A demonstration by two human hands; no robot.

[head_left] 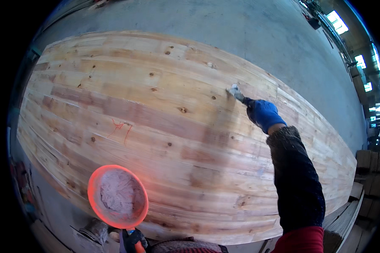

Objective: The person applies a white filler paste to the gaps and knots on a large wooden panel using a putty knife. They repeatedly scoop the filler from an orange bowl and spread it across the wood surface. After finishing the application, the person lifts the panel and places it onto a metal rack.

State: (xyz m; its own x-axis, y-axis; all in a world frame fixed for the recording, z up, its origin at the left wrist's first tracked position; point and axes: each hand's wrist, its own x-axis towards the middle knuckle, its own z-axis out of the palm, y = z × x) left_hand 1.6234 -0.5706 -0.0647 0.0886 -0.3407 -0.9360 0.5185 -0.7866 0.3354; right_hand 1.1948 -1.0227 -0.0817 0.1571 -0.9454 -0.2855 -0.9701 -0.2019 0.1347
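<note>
While the right grip (264,114) clasps the scraper (240,95) and the left grip (135,240) holds the bowl (91,194), the blade (234,89) should press evenly on the board (156,122).

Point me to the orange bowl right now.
Lower left in the head view, the orange bowl is held by the left hand, overlapping the wooden panel's near edge.

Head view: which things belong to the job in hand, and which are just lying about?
In use: scraper, in the right hand; orange bowl, its handle in the left hand; pale paste in the bowl; wooden panel beneath the scraper.

Apparently just lying about: stacked boards at the right; long planks at the lower right.
</note>
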